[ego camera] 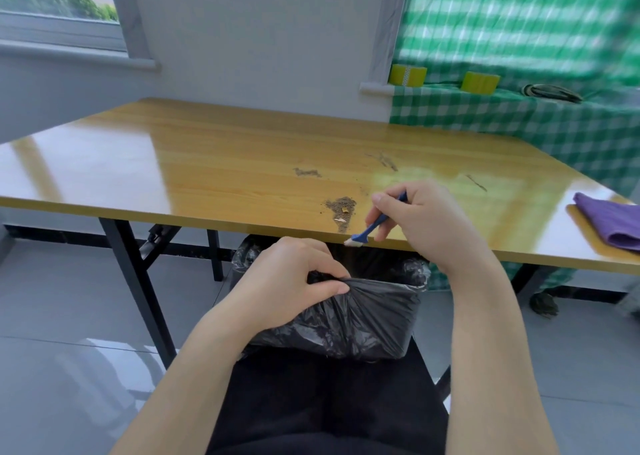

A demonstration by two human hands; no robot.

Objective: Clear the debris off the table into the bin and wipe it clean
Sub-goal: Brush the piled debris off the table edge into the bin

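Sweeping step. The right hand [420,219] has its fingers [379,200] closed around a small blue brush [377,224], bristles at the near table [173,163] edge, probably so that grit falls straight off the edge. The left hand [287,278] pinches the black bag [363,312] lining the bin [398,271], fingers shut on the plastic, apparently to hold its mouth under that edge. Debris: one main pile [341,208] just left of the right fingers, one smear [306,172] beyond it, two thin streaks [386,160] farther out. One folded purple cloth [609,222] lies well right of the fingers, likely for wiping
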